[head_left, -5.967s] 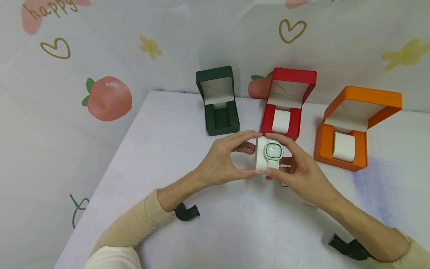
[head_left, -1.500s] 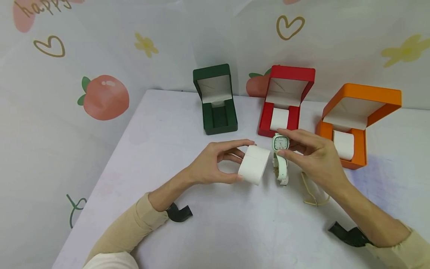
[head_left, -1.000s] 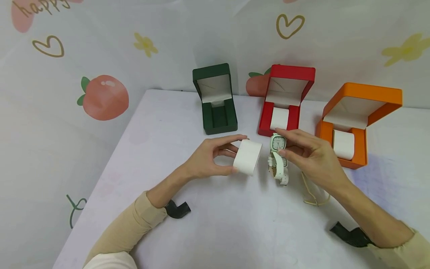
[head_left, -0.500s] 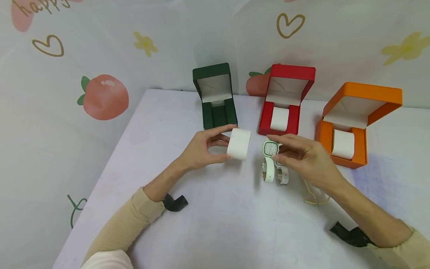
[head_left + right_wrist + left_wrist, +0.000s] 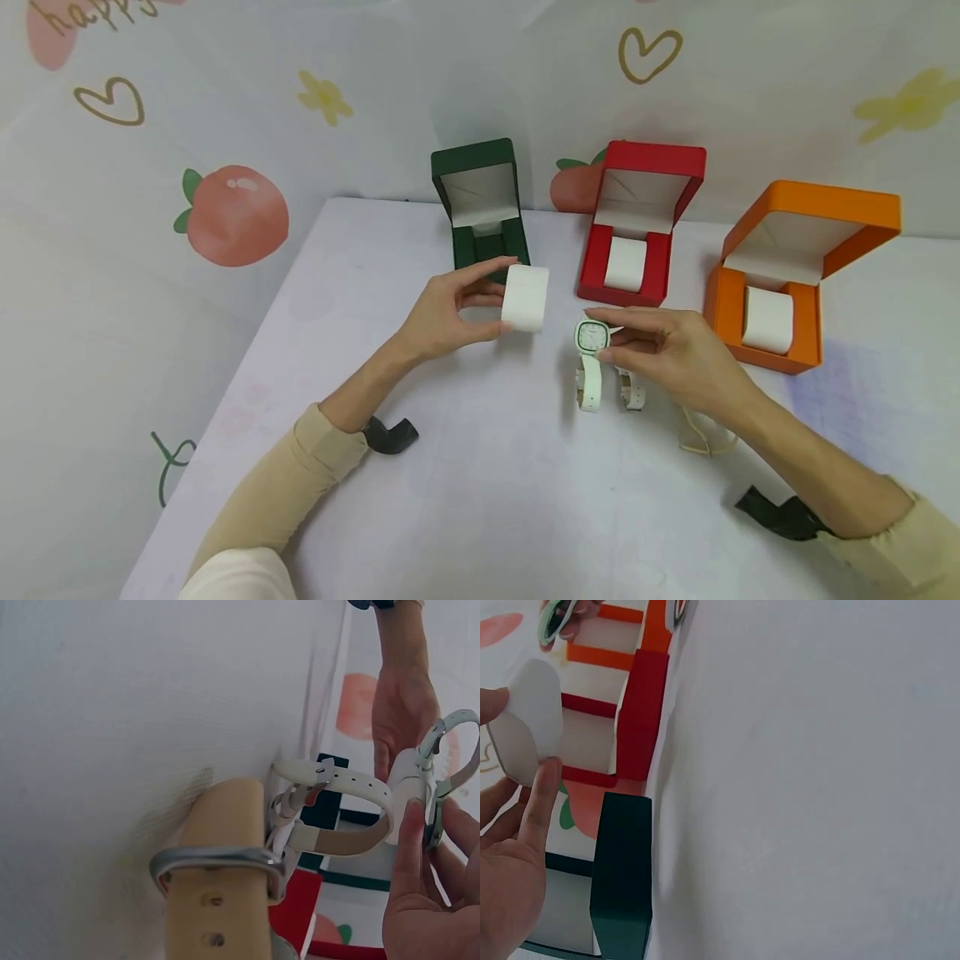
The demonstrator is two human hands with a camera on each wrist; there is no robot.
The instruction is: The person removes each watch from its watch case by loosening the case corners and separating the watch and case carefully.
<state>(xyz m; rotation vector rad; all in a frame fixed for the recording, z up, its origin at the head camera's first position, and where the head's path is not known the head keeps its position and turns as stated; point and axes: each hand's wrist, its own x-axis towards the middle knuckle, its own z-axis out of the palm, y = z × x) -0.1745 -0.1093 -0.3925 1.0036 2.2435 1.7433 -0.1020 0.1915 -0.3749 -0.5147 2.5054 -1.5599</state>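
My left hand point(image 5: 450, 312) grips a white watch cushion point(image 5: 525, 298) by its ends, between thumb and fingers. The cushion is held at the front edge of the open green watch box point(image 5: 465, 244), overlapping it in the head view. My right hand point(image 5: 671, 350) pinches a white watch point(image 5: 592, 337) by its square case, its strap hanging down. Beneath that hand a second white-strapped watch point(image 5: 632, 392) lies on the table, its case hidden. A beige watch strap point(image 5: 696, 433) lies further right; it looms large in the right wrist view, where the beige strap point(image 5: 217, 900) shows its buckle.
An open red watch box point(image 5: 657, 271) stands behind my right hand, with a white cushion inside. An open orange watch box point(image 5: 806, 329), also with a cushion, stands at the right. Behind the boxes hangs a patterned white cloth point(image 5: 375, 50).
The watch was on the cushion six seconds ago; now they are apart. Over the last second the left hand has carried the cushion toward the green box, and the right has brought the watch left.
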